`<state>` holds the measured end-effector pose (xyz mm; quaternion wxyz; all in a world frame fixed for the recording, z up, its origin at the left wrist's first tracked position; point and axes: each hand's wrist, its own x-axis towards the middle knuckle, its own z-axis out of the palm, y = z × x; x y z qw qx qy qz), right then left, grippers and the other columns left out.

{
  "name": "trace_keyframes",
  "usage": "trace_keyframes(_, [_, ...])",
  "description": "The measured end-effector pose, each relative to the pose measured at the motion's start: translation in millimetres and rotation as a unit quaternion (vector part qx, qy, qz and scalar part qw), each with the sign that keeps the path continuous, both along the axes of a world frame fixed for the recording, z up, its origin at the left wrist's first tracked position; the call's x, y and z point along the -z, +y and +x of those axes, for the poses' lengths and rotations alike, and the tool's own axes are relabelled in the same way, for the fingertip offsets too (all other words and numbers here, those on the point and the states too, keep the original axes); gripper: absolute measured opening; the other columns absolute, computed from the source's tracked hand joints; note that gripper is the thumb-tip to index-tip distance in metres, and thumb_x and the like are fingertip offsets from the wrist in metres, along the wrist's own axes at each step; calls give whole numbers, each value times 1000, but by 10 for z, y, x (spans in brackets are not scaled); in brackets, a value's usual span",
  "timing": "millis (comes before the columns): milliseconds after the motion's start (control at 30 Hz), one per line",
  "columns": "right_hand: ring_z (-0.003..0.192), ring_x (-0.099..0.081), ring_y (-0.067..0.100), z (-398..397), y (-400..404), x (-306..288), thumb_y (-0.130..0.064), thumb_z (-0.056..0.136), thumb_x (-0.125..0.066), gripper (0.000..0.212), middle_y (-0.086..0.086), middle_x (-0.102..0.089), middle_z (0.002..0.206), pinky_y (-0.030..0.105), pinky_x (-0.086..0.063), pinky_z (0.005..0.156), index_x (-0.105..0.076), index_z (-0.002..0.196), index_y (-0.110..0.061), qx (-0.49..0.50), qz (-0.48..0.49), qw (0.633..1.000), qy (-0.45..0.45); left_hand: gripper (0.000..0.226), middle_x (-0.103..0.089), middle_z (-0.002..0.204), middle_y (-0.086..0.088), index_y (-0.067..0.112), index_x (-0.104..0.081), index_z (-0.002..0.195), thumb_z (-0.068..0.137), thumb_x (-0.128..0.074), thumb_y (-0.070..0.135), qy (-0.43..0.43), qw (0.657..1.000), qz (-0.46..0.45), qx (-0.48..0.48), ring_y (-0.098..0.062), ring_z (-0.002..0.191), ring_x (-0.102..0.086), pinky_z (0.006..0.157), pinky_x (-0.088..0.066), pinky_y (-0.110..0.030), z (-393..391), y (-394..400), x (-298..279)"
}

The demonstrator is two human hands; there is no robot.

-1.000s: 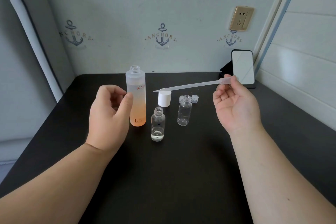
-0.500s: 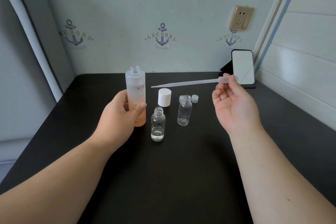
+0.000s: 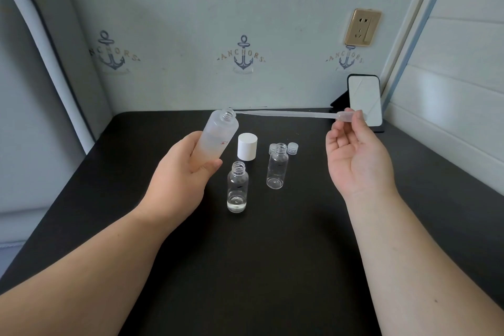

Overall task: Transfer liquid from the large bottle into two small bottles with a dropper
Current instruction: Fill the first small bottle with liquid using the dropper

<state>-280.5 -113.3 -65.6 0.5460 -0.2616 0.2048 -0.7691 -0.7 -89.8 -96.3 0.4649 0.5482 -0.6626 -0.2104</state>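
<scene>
Alignment of dropper tip and bottle mouth is what my next move turns on. My left hand [image 3: 188, 169] is curled round the lower half of the large bottle [image 3: 216, 137], holding it off the table and tilted, its long axis leaning up and to the right so the open neck faces my other hand. Just right of that neck sits the thin tip of the dropper [image 3: 286, 114], which lies nearly level, its long axis running across to my right hand [image 3: 354, 155], where thumb and forefinger pinch the bulb and the other fingers stay loosely spread. I judge the tip is at the mouth but not yet inside; a short push leftward should thread it in. Between and below my hands stand the white cap [image 3: 247, 146], the nearer small bottle [image 3: 237, 190] with a little clear liquid at its bottom, and the farther small bottle [image 3: 277, 166], seemingly empty, with two small clear caps [image 3: 292, 148] just behind it. All rest on the black table [image 3: 272, 267], set in a pale corner with anchor wallpaper [image 3: 242, 54], a wall socket [image 3: 362, 27] and a propped phone [image 3: 364, 99] beyond my right hand.
</scene>
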Motion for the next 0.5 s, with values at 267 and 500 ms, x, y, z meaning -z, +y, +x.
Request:
trace_keyframes(267, [78,-68,11,-27,0,4,-17,97,-65,23,1,-72,91,24,-54,74,-81,81,-14,17,-2,999,33,22,-57,99,14,36,-54,115,95,-62,31,-73,997,-24,-17,-6,92,-53,71,-38,-23,20,-34,7])
trace_keyframes(500, [71,-63,11,-54,5,-2,-12,96,-65,14,2,-72,83,22,-52,70,-77,89,-12,27,1,999,20,34,-52,109,14,35,-52,127,95,-65,30,-134,990,-25,-42,-14,100,-50,80,-42,-31,15,-15,-5])
